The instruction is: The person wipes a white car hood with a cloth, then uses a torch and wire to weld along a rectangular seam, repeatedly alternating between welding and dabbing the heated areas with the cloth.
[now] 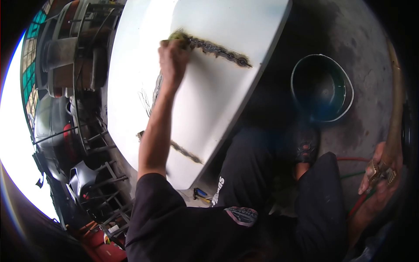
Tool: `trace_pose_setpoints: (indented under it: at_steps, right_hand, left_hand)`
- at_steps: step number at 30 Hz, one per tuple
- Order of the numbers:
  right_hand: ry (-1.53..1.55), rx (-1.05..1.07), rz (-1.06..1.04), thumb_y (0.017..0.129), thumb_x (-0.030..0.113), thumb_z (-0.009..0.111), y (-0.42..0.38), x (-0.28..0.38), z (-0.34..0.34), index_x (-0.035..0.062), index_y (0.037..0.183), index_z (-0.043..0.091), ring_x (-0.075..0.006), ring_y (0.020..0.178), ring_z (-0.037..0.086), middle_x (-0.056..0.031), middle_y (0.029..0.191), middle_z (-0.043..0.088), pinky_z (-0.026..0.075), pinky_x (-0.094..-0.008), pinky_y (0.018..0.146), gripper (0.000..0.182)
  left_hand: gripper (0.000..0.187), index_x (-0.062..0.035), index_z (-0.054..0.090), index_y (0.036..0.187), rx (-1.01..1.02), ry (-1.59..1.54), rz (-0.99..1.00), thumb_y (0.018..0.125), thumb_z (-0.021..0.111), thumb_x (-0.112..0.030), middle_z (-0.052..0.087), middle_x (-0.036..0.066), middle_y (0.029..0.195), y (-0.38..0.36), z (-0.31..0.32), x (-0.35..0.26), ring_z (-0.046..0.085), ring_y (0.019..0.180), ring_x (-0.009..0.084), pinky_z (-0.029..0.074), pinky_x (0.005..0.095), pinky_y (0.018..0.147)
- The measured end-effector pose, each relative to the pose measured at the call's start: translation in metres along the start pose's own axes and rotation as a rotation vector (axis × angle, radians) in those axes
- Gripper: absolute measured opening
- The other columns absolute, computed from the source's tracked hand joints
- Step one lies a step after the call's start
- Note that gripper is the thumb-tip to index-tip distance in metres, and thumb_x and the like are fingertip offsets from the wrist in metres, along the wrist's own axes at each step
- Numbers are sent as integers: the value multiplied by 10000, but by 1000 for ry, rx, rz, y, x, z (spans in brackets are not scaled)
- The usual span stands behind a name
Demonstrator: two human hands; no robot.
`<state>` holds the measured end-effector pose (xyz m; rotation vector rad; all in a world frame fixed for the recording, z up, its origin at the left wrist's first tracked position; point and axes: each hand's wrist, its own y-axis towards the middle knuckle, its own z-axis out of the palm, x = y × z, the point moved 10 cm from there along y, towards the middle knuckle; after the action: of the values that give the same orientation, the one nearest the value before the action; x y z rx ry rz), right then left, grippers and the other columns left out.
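1. Here's your left hand [174, 59], closed around the yellowish pad [178, 35], right at the dark seam [218, 50] on the white panel [205, 96].
2. Your right hand [386, 174] grips the brass torch [380, 171].

- Grey concrete floor [369, 98], darkly stained in patches.
- Dark metal racks [78, 83] along the left side.
- Dark car [51, 124] with a red light behind them.
- Teal panels [40, 17] and grid beside glaring white daylight [15, 135] at far left.
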<state>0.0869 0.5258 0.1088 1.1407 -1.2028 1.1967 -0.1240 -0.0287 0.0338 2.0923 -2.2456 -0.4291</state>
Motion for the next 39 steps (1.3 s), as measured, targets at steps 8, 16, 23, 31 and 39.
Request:
trace_pose_setpoints:
  at_steps: [8,16,23,31,39]
  right_hand:
    - [41,89,-18,978,381,716,8,2,5,-117,1321,396,-86,555,576,-158,1094,499,486,-197,388,684]
    - [48,42,18,985,360,694,-2,-12,-25,-129,1374,363,-95,586,590,-183,1132,496,496,-198,402,707]
    - [35,51,16,982,365,695,-5,-12,-22,-132,1383,359,-92,598,593,-184,1140,496,494,-195,401,722]
    - [-5,57,26,972,375,705,-4,-11,-19,-122,1373,373,-85,577,581,-176,1137,497,494,-194,399,719]
    - [12,20,45,956,356,731,-9,-10,-22,-104,1492,307,-91,571,580,-178,1107,508,506,-202,401,824]
  left_hand:
    - [390,-83,726,1190,407,-610,637,807,789,-52,618,186,1286,-143,25,-258,649,1071,394,584,465,901]
    - [414,-81,736,1193,213,-731,394,792,761,19,581,264,1315,-130,-12,-213,637,1163,447,556,497,946]
    - [358,-85,746,1157,141,-703,271,821,741,38,594,253,1290,-120,-9,-202,650,1129,433,567,488,908]
    - [316,-95,758,1122,48,-614,297,826,748,16,610,238,1280,-112,-7,-213,637,1132,446,564,501,917]
    - [390,-119,748,1135,-25,-252,438,776,672,13,600,188,1237,-64,18,-128,569,1104,394,486,479,901]
